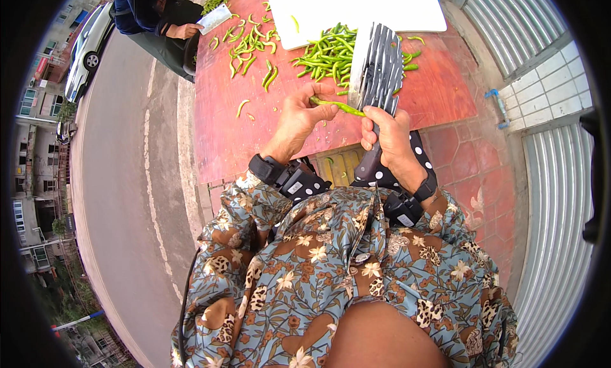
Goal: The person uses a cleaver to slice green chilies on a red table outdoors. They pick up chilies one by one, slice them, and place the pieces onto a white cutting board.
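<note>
My left hand (305, 112) pinches one end of a slender green chili pepper (341, 105), raised above the near part of a red wooden table (229, 139). The pepper's other end meets the thumb of my right hand (394, 131). That hand grips the dark handle of a cleaver (377, 67), its broad blade pointing up and away from me. Black and whitish streaks cover the blade's face. Behind the blade lies a heap of green chilies (329, 55), partly hidden by it.
A white board (353, 7) lies at the table's far side, with one chili on it. Loose chilies (248, 48) are scattered to the left. At far left another person's hand (184, 31) holds a second cleaver (215, 18). A road and corrugated shutters flank the table.
</note>
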Available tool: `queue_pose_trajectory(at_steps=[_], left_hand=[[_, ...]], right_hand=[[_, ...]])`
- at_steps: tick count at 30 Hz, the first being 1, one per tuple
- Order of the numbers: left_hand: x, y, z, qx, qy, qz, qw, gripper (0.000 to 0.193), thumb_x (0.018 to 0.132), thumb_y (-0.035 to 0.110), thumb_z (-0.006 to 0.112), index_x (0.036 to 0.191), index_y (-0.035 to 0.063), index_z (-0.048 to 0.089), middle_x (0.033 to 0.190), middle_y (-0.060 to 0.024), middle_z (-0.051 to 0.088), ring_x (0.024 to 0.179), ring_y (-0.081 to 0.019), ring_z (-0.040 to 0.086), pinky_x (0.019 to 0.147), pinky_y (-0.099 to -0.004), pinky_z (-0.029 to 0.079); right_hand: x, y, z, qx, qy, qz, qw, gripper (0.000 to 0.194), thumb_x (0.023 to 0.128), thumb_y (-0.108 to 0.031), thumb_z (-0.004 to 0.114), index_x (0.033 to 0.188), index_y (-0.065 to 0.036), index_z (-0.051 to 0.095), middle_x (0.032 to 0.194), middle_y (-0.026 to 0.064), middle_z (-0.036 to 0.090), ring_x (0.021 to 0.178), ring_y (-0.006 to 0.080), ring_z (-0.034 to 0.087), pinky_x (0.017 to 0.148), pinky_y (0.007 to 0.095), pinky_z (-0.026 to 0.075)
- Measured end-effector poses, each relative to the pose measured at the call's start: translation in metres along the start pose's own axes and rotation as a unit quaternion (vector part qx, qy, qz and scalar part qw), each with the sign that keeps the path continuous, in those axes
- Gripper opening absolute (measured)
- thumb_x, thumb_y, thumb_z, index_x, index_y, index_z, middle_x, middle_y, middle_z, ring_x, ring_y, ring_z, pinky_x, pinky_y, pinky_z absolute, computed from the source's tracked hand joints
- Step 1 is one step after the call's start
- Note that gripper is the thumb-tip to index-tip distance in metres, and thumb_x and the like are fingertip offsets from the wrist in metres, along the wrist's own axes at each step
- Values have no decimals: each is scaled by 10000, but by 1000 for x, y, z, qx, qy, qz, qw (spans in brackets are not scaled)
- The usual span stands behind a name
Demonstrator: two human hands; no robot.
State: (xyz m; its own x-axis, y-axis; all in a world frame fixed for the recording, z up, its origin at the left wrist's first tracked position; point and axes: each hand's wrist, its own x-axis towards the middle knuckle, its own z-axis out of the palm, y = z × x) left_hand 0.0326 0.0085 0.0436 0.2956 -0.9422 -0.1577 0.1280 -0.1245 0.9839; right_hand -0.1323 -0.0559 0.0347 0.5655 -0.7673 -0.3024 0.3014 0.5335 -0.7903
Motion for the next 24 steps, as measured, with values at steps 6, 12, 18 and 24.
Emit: queue_pose_trajectory(at_steps=[6, 12, 18, 24], left_hand=[[-10, -25, 20, -313, -14, -17, 949, 182, 856, 106, 536, 1018, 25, 548, 949, -89, 600, 870, -186, 582, 760, -336, 471], [-5, -33, 24, -310, 9, -25, 950, 143, 878, 126, 499, 967, 24, 547, 963, -110, 600, 870, -206, 590, 782, -341, 479], [3, -26, -5, -328, 65, -14, 942, 133, 886, 132, 483, 947, 23, 529, 956, -122, 602, 884, -228, 605, 776, -331, 505], [5, -17, -6, -317, 79, -13, 945, 122, 892, 133, 476, 959, 35, 507, 917, -104, 597, 851, -222, 612, 746, -328, 522]], right_hand=[[-2, 3, 9, 35, 42, -15, 998, 177, 788, -104, 528, 645, -6, 490, 525, 36, 471, 373, 100, 437, 332, 253, 365], [0, 6, 6, -6, 9, -17, 1000, 185, 803, -110, 545, 654, -12, 497, 524, 33, 469, 374, 99, 436, 335, 249, 364], [-17, -5, -20, -9, -47, -66, 997, 245, 836, -135, 543, 636, -6, 485, 500, 32, 450, 367, 97, 413, 339, 247, 348], [-32, -6, -29, -106, -137, 16, 985, 271, 839, -128, 525, 604, -13, 452, 490, 26, 439, 360, 84, 404, 335, 228, 334]])
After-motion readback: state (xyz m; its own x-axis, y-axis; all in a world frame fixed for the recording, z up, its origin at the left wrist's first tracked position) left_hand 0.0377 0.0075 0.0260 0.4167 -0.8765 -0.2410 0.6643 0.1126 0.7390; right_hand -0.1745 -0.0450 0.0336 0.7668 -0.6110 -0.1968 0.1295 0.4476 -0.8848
